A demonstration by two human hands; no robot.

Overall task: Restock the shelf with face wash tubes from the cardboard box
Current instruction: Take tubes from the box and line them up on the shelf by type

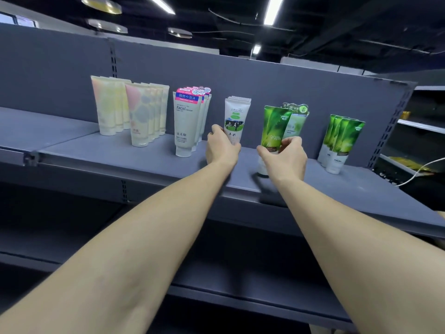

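Observation:
Both my arms reach up to a grey shelf (134,155) lined with upright face wash tubes. My left hand (222,147) grips the lower part of a white tube with a cow picture (237,116), the front one of a short row. My right hand (285,153) holds a green aloe tube (273,126) near its lower half, standing on its cap in front of a pale green tube (296,124). The cardboard box is out of view.
On the same shelf stand pastel tubes (131,112) at the left, white Facial tubes with pink tops (189,119), and more green tubes (342,141) at the right. A lower shelf board (240,292) runs beneath. Another shelving unit and a white cable (419,171) lie at far right.

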